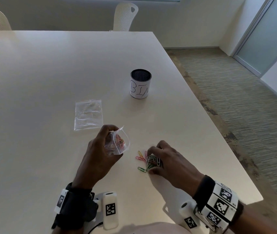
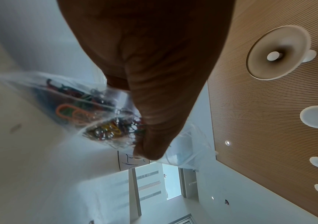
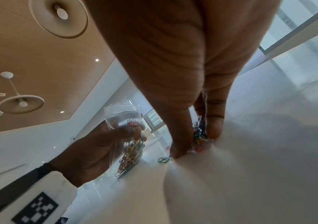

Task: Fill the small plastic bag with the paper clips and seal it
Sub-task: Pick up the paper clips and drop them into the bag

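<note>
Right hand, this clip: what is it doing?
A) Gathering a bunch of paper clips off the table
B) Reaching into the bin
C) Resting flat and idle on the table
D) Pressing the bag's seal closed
A: the right hand curls its fingers round a bunch of paper clips on the table, while the left hand holds the bag apart from it.

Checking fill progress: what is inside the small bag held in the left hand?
Coloured paper clips fill the lower part of the small plastic bag. The left hand covers part of it, so no count is possible.
</note>
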`<action>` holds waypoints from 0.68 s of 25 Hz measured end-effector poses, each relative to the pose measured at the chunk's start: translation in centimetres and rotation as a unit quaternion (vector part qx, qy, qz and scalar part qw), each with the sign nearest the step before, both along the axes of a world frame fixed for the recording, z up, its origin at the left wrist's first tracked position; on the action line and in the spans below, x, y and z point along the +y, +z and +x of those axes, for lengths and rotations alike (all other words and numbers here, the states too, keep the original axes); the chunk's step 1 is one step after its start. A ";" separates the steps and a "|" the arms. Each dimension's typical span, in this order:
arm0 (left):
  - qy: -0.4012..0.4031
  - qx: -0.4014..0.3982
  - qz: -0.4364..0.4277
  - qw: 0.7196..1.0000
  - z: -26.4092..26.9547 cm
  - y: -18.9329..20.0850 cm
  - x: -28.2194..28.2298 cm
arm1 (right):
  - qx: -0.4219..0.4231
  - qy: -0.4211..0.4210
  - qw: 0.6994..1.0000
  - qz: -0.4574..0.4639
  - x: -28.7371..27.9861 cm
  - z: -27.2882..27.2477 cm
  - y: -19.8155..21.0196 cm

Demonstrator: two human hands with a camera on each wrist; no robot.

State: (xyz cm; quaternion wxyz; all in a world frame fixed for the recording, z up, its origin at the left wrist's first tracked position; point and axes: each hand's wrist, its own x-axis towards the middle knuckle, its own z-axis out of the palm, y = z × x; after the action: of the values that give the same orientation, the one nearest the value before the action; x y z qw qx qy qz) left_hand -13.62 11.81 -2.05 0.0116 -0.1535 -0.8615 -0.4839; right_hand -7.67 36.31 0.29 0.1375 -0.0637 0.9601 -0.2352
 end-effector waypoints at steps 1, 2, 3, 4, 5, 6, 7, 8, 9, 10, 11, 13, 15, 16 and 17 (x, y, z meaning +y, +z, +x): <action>0.001 0.001 0.001 1.000 0.0 0.0 0.0 | 0.011 -0.001 1.000 -0.001 -0.1 -0.3 -0.1; 0.001 0.002 0.002 1.000 0.0 0.0 0.0 | 0.022 0.000 1.000 -0.002 -0.3 -0.5 -0.1; 0.002 0.003 0.003 1.000 0.1 0.0 0.0 | 0.033 0.002 0.999 -0.004 -0.4 -0.8 -0.2; 0.003 0.004 0.003 1.000 0.1 0.0 0.0 | 0.040 0.004 0.999 -0.005 -0.5 -1.2 -0.2; 0.003 0.003 0.003 1.000 0.1 0.0 -0.1 | 0.047 0.005 0.999 -0.006 -0.6 -1.5 -0.1; 0.003 0.002 0.005 1.000 0.1 0.0 -0.1 | 0.052 0.004 0.999 -0.010 -0.5 -1.8 -0.1; 0.002 0.000 0.007 1.000 0.1 0.0 -0.1 | 0.057 0.000 0.998 -0.017 -0.4 -2.1 0.0; 0.002 -0.001 0.009 1.000 0.1 0.0 -0.1 | 0.059 -0.002 0.998 -0.024 -0.1 -2.4 0.1; 0.002 -0.001 0.012 1.000 0.1 -0.1 -0.1 | 0.060 -0.005 0.998 -0.031 0.2 -2.7 0.1; 0.002 -0.002 0.014 1.000 0.1 -0.1 -0.1 | 0.061 -0.010 0.997 -0.041 0.5 -2.9 0.2; 0.002 -0.002 0.016 1.000 0.0 -0.1 -0.1 | 0.055 -0.024 0.996 -0.062 0.7 -3.2 0.5; 0.001 -0.002 0.017 1.000 0.1 -0.2 0.0 | 0.031 -0.063 0.988 -0.136 1.1 -3.5 1.6; -0.002 -0.002 0.020 1.000 0.0 -0.1 0.1 | 0.024 -0.083 0.972 -0.217 0.9 -3.8 3.3; -0.003 -0.001 0.020 1.000 0.0 0.0 0.0 | 0.030 -0.081 0.965 -0.248 0.4 -4.0 4.3; -0.005 -0.001 0.020 1.000 0.0 0.0 0.1 | 0.042 -0.069 0.960 -0.269 -0.3 -4.1 5.3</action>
State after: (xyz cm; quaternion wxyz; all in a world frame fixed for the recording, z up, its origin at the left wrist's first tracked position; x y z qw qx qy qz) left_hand -13.59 11.87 -2.02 0.0115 -0.1570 -0.8509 -0.5012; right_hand -11.72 36.04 5.59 0.0581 -0.0417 0.8681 -0.4912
